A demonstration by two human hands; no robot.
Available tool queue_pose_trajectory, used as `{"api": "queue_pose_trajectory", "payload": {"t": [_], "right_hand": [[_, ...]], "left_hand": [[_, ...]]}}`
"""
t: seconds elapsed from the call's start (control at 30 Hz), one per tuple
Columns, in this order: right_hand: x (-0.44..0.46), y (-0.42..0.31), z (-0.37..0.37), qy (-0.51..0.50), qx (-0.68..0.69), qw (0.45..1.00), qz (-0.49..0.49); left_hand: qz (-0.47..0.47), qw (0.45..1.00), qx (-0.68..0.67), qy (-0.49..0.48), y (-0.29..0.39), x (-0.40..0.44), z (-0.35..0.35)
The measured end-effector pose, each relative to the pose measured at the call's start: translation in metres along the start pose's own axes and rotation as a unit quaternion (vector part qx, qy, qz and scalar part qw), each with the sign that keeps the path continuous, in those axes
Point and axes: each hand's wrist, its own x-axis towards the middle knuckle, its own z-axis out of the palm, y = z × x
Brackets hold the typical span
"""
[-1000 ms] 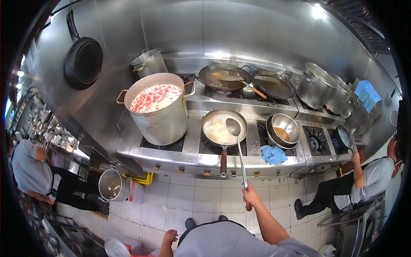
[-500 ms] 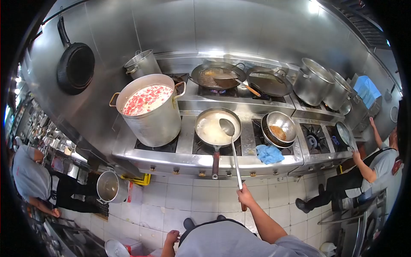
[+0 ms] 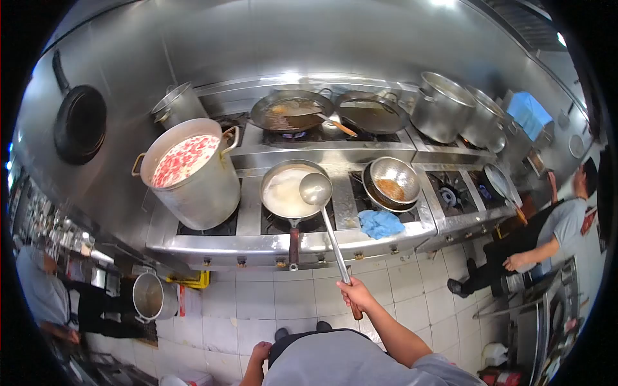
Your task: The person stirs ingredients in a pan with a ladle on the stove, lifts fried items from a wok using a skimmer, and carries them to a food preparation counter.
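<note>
My right hand [image 3: 358, 297] is wrapped round the wooden grip of a long-handled ladle [image 3: 336, 243]. The ladle's bowl hangs over the right side of a frying pan [image 3: 262, 193] that holds a cloudy, whitish liquid. Toward me points the pan's dark handle [image 3: 293, 248], which neither hand touches. My left hand [image 3: 261, 351] hangs low by my waist, fingers curled in, with nothing visible in it.
A tall stockpot [image 3: 199, 193] with red pieces in pale liquid stands left of the pan. On the right are a metal strainer [image 3: 409, 180] over a bowl and a blue cloth [image 3: 380, 224]. Two woks [image 3: 293, 128] sit behind. One person [image 3: 560, 225] stands right, another [image 3: 45, 289] left.
The ladle's bowl has lifted and tilted at the pan's right side, my right hand still on its grip. My view has shifted right. The person on the right has lowered an arm from a pan handle.
</note>
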Motion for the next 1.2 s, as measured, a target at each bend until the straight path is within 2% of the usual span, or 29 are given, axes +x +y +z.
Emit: {"api": "queue_pose_trajectory", "payload": {"t": [0.03,0.17,0.3,0.37,0.53,0.67,0.8,0.83,0.9,0.93,1.07,1.2], "right_hand": [[-0.009,0.003,-0.002,0.01,0.009,1.0,-0.003],[-0.047,0.033,-0.02,0.039,-0.033,0.999,-0.004],[-0.106,0.076,-0.028,0.064,-0.096,0.993,0.032],[-0.136,0.096,-0.016,0.078,-0.021,0.994,0.072],[-0.185,0.145,0.022,0.089,0.143,0.982,0.087],[-0.201,0.175,0.067,0.145,0.184,0.966,0.113],[-0.209,0.195,0.103,0.188,0.053,0.958,0.207],[-0.211,0.202,0.109,0.194,0.058,0.958,0.204],[-0.22,0.188,0.125,0.181,0.165,0.931,0.271],[-0.206,0.236,0.116,0.162,0.118,0.949,0.245],[-0.204,0.26,0.106,0.143,0.143,0.952,0.232],[-0.207,0.257,0.097,0.143,0.031,0.948,0.282]], "left_hand": [[-0.013,0.998,-0.02,-0.055,0.007,0.01,-0.004],[-0.005,0.992,-0.026,-0.121,0.042,0.032,-0.015],[0.012,0.982,0.049,-0.184,0.073,0.063,-0.029],[0.006,0.981,0.087,-0.176,0.087,0.079,-0.04],[0.059,0.958,0.166,-0.226,0.118,0.111,-0.05],[0.064,0.938,0.209,-0.269,0.124,0.123,-0.048],[0.097,0.906,0.275,-0.307,0.124,0.115,-0.046],[0.102,0.903,0.279,-0.31,0.124,0.112,-0.046],[0.102,0.891,0.291,-0.332,0.125,0.11,-0.048],[0.105,0.891,0.291,-0.332,0.124,0.11,-0.048],[0.102,0.902,0.28,-0.311,0.111,0.111,-0.056],[0.099,0.918,0.258,-0.283,0.095,0.104,-0.072]]}}
